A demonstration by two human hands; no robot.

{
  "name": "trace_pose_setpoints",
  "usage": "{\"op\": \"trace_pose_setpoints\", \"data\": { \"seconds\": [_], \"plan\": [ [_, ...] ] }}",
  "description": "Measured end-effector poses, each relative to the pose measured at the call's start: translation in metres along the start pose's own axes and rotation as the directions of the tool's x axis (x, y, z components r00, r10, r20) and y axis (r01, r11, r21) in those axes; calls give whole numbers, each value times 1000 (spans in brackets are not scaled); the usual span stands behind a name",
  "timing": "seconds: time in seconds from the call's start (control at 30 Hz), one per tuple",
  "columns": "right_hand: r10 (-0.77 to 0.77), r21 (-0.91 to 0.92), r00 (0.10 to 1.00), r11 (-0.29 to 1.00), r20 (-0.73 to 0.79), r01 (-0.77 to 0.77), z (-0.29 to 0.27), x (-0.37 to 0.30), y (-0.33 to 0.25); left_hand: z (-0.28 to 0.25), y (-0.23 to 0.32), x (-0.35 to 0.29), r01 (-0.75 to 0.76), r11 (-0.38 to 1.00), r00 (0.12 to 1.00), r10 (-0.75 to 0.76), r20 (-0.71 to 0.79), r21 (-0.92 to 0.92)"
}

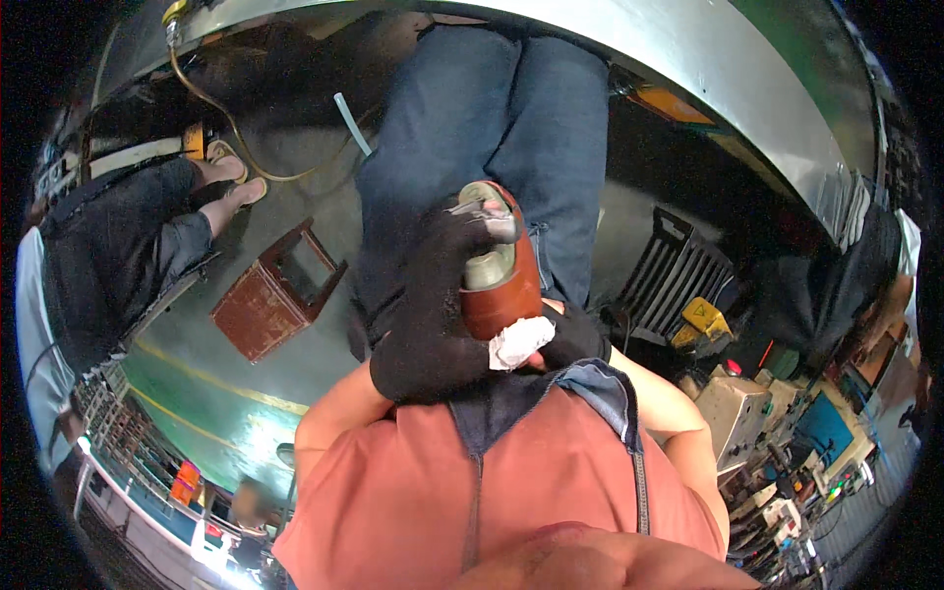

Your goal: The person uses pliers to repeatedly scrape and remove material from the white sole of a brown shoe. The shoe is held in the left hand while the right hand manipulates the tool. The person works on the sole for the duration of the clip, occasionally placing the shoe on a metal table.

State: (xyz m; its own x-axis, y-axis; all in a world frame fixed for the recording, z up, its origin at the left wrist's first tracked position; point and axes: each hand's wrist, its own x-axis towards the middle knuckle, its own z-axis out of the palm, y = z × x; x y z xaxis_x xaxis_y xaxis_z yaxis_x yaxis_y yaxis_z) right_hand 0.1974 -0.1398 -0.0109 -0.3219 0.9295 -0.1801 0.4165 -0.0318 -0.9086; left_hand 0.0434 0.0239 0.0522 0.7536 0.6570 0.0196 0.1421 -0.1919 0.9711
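Observation:
My left hand (430,310), in a black glove, grips a reddish-brown rounded part with a grey metal piece (497,264) set in it, held close in front of my chest. My right hand (573,336), also in a black glove, is under the part's lower end and presses a crumpled white rag (518,341) against it. My blue trouser legs (492,138) fill the view above the part. My salmon shirt covers the lower middle of the picture.
A small brown wooden stool (275,290) stands on the green floor to the left. Another person in dark trousers and sandals (147,231) is at far left. A dark slatted crate (674,270), a yellow object (700,320) and machines with coloured buttons (787,442) sit to the right.

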Motion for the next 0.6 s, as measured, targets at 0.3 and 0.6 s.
{"op": "trace_pose_setpoints", "data": {
  "seconds": [0.3, 0.6],
  "plan": [
    [245, 103, 969, 965, -29, -241, -80, 38, -53, 13, -132, 46, 148, 720, 980, -200, 2, -678],
    [658, 676, 753, 547, 18, -494, -136, 119, 18, 21, -116, 76, 237, 837, 964, -141, -225, 493]
  ]
}}
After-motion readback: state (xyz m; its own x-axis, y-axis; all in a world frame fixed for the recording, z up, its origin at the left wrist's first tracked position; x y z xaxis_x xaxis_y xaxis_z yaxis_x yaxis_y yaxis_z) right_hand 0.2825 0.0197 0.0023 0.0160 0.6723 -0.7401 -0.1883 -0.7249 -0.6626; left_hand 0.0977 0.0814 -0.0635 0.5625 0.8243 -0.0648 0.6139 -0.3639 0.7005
